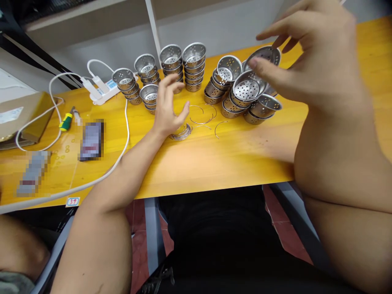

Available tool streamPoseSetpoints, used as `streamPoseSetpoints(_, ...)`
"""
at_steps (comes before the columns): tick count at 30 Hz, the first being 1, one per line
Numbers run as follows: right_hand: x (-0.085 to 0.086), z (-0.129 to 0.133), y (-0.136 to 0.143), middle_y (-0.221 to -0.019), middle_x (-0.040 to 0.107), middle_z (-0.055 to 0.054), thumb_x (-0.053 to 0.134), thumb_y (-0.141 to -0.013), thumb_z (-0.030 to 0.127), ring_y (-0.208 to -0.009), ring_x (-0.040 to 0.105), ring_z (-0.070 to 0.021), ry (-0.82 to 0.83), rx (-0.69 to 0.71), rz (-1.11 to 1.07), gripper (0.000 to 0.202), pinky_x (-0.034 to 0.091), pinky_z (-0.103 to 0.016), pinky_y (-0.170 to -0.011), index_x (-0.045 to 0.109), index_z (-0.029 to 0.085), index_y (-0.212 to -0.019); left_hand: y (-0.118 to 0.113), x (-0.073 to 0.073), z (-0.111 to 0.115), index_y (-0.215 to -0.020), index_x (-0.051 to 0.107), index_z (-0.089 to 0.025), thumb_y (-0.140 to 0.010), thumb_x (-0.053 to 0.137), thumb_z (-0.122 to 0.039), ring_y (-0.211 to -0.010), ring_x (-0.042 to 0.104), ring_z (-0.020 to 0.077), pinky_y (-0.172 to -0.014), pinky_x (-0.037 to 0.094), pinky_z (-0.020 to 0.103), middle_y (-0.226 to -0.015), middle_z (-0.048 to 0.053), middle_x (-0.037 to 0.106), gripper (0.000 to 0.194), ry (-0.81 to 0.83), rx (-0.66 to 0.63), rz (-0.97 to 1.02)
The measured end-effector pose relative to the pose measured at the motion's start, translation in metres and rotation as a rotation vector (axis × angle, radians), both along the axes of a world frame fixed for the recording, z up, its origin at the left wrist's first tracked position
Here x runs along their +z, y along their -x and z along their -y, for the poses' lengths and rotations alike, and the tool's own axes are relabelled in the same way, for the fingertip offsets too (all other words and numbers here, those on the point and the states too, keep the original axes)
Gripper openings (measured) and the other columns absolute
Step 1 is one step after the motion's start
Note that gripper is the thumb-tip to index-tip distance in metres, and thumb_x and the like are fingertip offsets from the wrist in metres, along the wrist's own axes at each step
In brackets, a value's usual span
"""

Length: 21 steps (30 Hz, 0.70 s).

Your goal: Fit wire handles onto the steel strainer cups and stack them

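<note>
In the head view, the right hand [320,57] hangs over a cluster of perforated metal cups [246,89] on the tabletop [220,163], its fingers parted from the thumb, which overlaps one cup's rim; whether it touches is hard to tell from this angle. The left hand [168,108] has its fingers loosely spread and grips nothing visible, between stacked cups [194,60] behind and a bunch of curved wires [185,133] just beside its wrist.
</note>
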State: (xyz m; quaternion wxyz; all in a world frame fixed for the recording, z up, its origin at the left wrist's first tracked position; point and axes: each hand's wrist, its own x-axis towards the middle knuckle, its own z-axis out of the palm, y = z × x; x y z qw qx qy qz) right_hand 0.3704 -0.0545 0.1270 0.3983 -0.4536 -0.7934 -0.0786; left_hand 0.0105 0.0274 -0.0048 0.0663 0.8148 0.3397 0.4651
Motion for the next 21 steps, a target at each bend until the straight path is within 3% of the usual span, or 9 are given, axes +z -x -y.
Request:
streamPoseSetpoints(4,-0.009,0.004,0.030,-0.116,0.081,-0.012,0.065,-0.116,0.052,-0.101,0.075,-0.0278,-0.201,0.174,-0.045,0.029,0.062,-0.047,-0.091,0.083,0.029,-0.119,0.010,0.008,-0.006,-0.165,0.040,-0.038,-0.095,0.087,-0.059,-0.192,0.014,0.0353,-0.161,0.007,0.057,-0.197,0.010,0.024,0.087,0.011,0.278,0.161)
streamPoseSetpoints(6,-0.020,0.004,0.047,-0.111,0.079,-0.010,0.062,-0.117,0.050,-0.100,0.075,-0.0263,-0.147,0.292,0.026,0.027,0.062,-0.045,-0.093,0.079,0.028,-0.119,0.016,0.005,-0.014,-0.167,0.035,-0.036,-0.088,0.094,-0.051,-0.193,0.012,0.0359,-0.162,0.004,0.054,-0.199,0.012,0.019,0.099,0.031,0.381,0.209)
streamPoseSetpoints(9,-0.043,0.004,0.067,-0.120,0.077,-0.012,0.058,-0.118,0.049,-0.108,0.075,-0.0277,0.092,0.431,0.210,0.033,0.060,-0.043,-0.094,0.077,0.025,-0.129,0.025,-0.006,-0.029,-0.168,0.035,-0.035,-0.084,0.098,-0.041,-0.193,0.010,0.0383,-0.163,0.007,0.057,-0.199,0.014,0.020,0.106,0.045,0.476,0.274)
streamPoseSetpoints(12,-0.068,-0.001,0.079,-0.131,0.075,-0.015,0.062,-0.115,0.045,-0.109,0.073,-0.0302,0.285,0.413,0.375,0.036,0.056,-0.040,-0.086,0.077,0.022,-0.138,0.032,-0.017,-0.045,-0.165,0.037,-0.032,-0.086,0.096,-0.032,-0.191,0.021,0.0387,-0.163,0.014,0.058,-0.190,0.018,0.032,0.099,0.085,0.496,0.342)
streamPoseSetpoints(15,-0.087,-0.010,0.083,-0.128,0.074,-0.016,0.069,-0.110,0.038,-0.098,0.070,-0.0278,0.377,0.345,0.491,0.032,0.049,-0.037,-0.076,0.080,0.019,-0.134,0.038,-0.025,-0.060,-0.160,0.039,-0.031,-0.089,0.093,-0.030,-0.182,0.040,0.0359,-0.160,0.025,0.056,-0.176,0.018,0.049,0.089,0.164,0.506,0.397)
streamPoseSetpoints(18,-0.098,-0.020,0.085,-0.119,0.074,-0.016,0.068,-0.110,0.033,-0.089,0.068,-0.0250,0.424,0.296,0.540,0.022,0.044,-0.037,-0.071,0.081,0.017,-0.118,0.044,-0.030,-0.070,-0.157,0.040,-0.030,-0.090,0.092,-0.031,-0.167,0.059,0.0324,-0.153,0.039,0.055,-0.166,0.016,0.057,0.086,0.235,0.491,0.419)
streamPoseSetpoints(21,-0.101,-0.025,0.089,-0.115,0.075,-0.015,0.064,-0.112,0.029,-0.090,0.069,-0.0247,0.434,0.290,0.528,0.019,0.043,-0.036,-0.072,0.079,0.017,-0.111,0.048,-0.030,-0.071,-0.150,0.048,-0.030,-0.085,0.098,-0.035,-0.163,0.060,0.0344,-0.152,0.039,0.058,-0.160,0.014,0.061,0.082,0.248,0.471,0.387)
